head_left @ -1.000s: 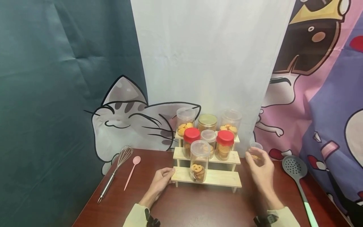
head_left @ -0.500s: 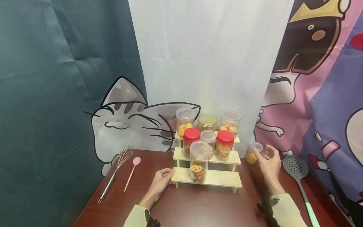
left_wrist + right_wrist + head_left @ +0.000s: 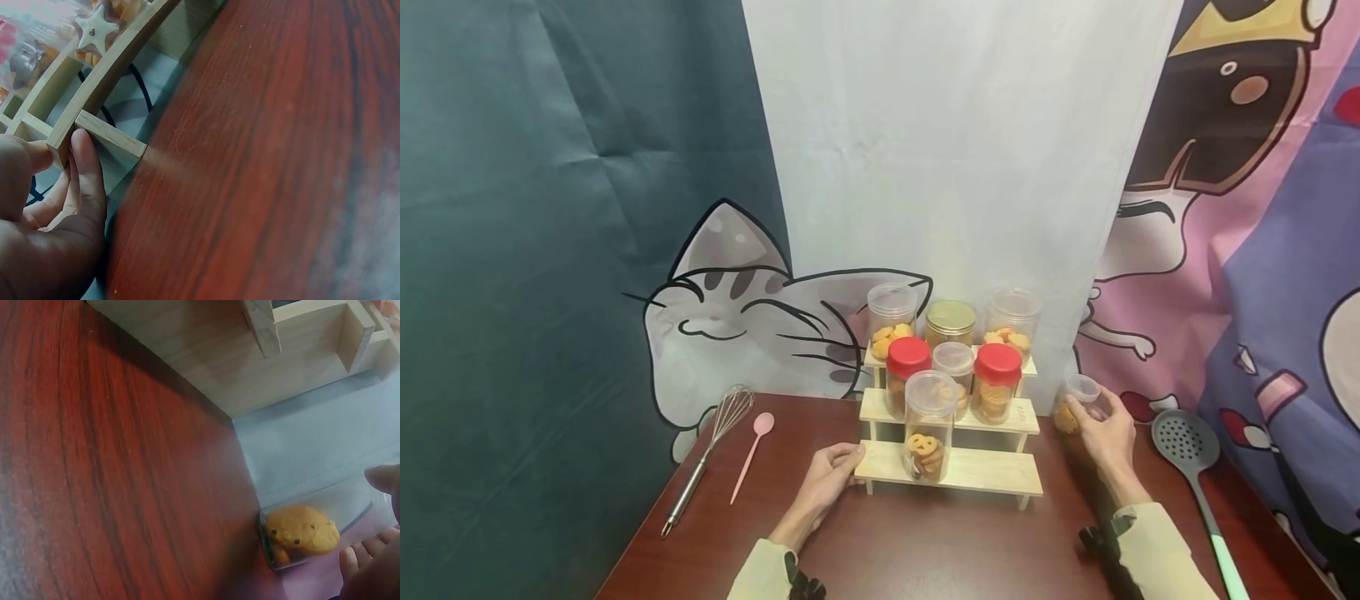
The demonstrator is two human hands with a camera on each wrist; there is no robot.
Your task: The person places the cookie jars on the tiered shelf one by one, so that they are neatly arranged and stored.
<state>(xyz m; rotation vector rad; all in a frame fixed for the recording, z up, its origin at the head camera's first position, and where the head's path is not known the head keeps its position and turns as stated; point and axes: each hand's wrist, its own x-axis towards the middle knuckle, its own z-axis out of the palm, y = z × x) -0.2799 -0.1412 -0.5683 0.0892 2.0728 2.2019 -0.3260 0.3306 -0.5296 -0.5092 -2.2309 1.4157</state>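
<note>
My left hand pinches the left end of the lowest step of a pale wooden three-tier stand; the left wrist view shows thumb and fingers around that corner. On this step stands a tall clear cookie jar. My right hand is right of the stand, thumb and fingers around the upper part of a small clear jar of cookies. In the right wrist view, yellow-brown cookies lie at the bottom of this jar, which is at the table's back edge. The fingers partly hide its upper part.
Red-lidded jars flank a small clear-lidded jar on the middle step. The top step bears a gold-lidded jar between clear jars. A whisk and pink spoon lie left, a grey slotted skimmer right.
My right hand drew back rightward from the small jar with fingers spread, then came back around it. The jar stays in about the same place. My left hand stays on the stand.
</note>
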